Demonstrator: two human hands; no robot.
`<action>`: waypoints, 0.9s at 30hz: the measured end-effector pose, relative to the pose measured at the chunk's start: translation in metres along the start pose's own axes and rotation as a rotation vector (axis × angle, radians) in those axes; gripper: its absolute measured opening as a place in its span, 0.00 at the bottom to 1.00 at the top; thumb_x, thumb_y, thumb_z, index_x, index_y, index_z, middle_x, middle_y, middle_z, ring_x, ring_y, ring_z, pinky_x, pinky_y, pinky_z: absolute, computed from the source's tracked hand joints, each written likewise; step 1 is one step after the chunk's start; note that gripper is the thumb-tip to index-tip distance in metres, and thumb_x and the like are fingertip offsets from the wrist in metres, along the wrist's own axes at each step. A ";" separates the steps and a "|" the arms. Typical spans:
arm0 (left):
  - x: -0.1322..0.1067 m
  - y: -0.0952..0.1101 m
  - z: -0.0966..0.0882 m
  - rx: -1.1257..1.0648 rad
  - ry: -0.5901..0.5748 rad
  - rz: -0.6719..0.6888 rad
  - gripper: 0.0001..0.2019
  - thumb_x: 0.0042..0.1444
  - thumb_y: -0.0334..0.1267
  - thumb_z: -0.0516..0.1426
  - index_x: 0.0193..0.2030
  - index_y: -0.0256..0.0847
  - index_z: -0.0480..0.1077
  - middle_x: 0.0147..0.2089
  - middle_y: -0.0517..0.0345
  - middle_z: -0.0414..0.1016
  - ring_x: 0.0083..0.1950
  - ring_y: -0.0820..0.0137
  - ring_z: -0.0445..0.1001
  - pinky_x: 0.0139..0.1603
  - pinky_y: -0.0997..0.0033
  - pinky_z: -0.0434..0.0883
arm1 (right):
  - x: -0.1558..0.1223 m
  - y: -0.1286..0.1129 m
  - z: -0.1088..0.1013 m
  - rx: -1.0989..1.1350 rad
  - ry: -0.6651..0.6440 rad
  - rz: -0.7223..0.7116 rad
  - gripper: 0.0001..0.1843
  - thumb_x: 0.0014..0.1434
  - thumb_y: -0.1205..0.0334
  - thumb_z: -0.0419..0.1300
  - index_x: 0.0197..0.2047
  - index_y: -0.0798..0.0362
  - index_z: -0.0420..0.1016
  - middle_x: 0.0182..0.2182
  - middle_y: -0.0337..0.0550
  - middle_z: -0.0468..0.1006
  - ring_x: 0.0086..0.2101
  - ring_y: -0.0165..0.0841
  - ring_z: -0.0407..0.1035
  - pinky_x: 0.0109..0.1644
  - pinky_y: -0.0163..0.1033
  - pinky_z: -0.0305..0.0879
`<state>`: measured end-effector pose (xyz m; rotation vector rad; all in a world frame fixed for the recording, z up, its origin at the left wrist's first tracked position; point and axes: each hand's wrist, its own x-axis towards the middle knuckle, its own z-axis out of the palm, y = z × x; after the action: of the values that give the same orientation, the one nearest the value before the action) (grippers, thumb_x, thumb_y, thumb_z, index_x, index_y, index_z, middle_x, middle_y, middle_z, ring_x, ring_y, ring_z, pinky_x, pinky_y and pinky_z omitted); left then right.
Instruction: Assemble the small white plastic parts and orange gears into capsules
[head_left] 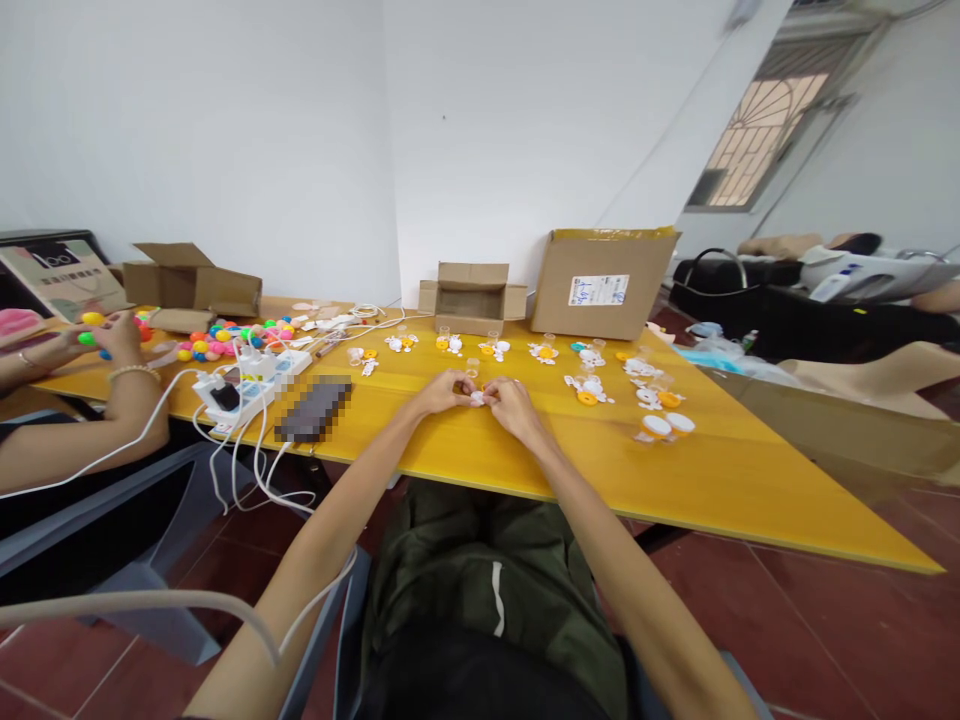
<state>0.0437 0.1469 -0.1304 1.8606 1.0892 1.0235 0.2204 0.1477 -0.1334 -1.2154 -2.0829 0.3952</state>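
Over the near middle of the yellow table, my left hand (pixel 447 391) and my right hand (pixel 513 406) meet with bent fingers. Both pinch a small white plastic piece (pixel 477 398) between their fingertips; its exact shape is too small to make out. Just beyond the fingers stands a little transparent cup (pixel 472 367). Farther back lie small heaps of white parts with orange rings and transparent cups, one such heap (pixel 493 349) straight ahead. To the right, two small round containers with white tops (pixel 657 426) stand side by side.
An open cardboard box (pixel 471 305) and a large taped carton (pixel 604 285) stand at the back. A white power strip (pixel 262 390) with cables and a pixelated dark phone-like device (pixel 313 408) lie left. Farther left, another person's hands (pixel 112 340) handle colourful balls (pixel 217 342).
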 end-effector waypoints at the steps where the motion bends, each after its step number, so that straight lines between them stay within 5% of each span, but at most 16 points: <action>1: 0.000 0.000 0.000 0.001 -0.001 0.001 0.10 0.40 0.38 0.70 0.27 0.38 0.75 0.28 0.62 0.74 0.35 0.71 0.72 0.43 0.69 0.69 | 0.000 0.001 0.000 0.003 0.004 -0.003 0.10 0.54 0.74 0.61 0.25 0.50 0.76 0.35 0.44 0.82 0.41 0.37 0.75 0.48 0.38 0.67; 27: 0.000 0.001 -0.003 0.173 -0.039 0.092 0.08 0.45 0.40 0.69 0.30 0.40 0.78 0.33 0.59 0.79 0.41 0.66 0.75 0.50 0.66 0.69 | -0.002 0.010 0.010 0.058 0.037 -0.052 0.09 0.55 0.72 0.61 0.27 0.50 0.76 0.38 0.43 0.80 0.43 0.37 0.73 0.53 0.43 0.65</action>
<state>0.0413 0.1474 -0.1281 2.0765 1.1082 0.9661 0.2207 0.1515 -0.1468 -1.1238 -2.0528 0.4034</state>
